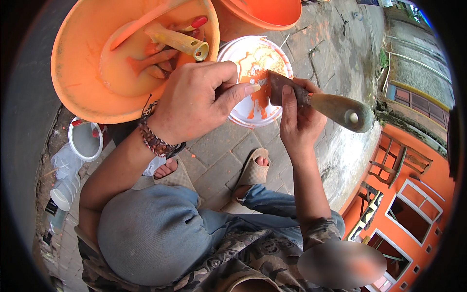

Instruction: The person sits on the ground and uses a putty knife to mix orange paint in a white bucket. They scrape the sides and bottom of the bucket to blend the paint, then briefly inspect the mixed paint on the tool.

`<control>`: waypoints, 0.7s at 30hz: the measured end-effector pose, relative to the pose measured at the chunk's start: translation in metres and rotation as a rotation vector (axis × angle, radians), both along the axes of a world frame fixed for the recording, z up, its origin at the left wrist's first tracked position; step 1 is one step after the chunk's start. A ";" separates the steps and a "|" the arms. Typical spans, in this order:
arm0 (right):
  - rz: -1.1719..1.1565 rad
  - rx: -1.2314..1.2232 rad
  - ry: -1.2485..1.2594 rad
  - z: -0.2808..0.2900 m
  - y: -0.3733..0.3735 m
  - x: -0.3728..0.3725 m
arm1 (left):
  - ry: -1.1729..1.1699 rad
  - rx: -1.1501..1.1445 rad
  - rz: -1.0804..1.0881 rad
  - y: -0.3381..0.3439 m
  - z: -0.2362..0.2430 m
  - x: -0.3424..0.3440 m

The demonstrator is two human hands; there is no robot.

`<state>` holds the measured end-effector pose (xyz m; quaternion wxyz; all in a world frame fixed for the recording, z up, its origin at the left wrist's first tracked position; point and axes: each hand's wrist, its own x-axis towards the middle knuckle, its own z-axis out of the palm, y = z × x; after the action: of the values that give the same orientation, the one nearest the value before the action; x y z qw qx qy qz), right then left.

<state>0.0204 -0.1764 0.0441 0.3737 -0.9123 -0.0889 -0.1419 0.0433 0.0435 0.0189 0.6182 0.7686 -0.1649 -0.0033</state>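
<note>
My right hand grips a putty knife by its worn wooden handle, thumb pressed along the base of the blade. The wide, dark blade lies over a white pail whose round top is smeared with orange paint. My left hand is curled above the pail's left side, thumb pointing towards the blade. Its other fingers are mostly hidden, and whatever they hold cannot be made out. Left of the pail stands a big orange basin with cloudy orange liquid, a yellow tube-like handle and several paint-coated tools.
Another orange tub stands beyond the pail. By my left arm are a small white-rimmed container, clear plastic cups and a bottle. Grey paving lies under my sandalled feet. An orange building rises at right.
</note>
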 end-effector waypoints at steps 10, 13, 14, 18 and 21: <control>-0.027 0.174 -0.028 0.005 -0.014 0.002 | 0.046 -0.031 -0.009 0.001 -0.002 -0.004; -0.056 -0.036 0.025 0.006 -0.011 0.004 | 0.052 -0.064 0.011 -0.003 -0.005 -0.002; -0.043 -0.074 -0.004 0.007 -0.009 0.007 | 0.048 -0.076 0.022 -0.004 -0.006 -0.001; -0.084 0.009 -0.113 -0.001 -0.016 0.011 | 0.027 -0.012 0.010 -0.004 -0.004 -0.002; -0.021 -0.073 -0.070 -0.002 -0.007 0.007 | 0.007 -0.004 0.023 -0.003 -0.004 -0.003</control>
<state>0.0276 -0.1832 0.0419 0.3354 -0.9206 -0.0973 -0.1745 0.0406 0.0404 0.0144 0.6203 0.7692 -0.1536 0.0015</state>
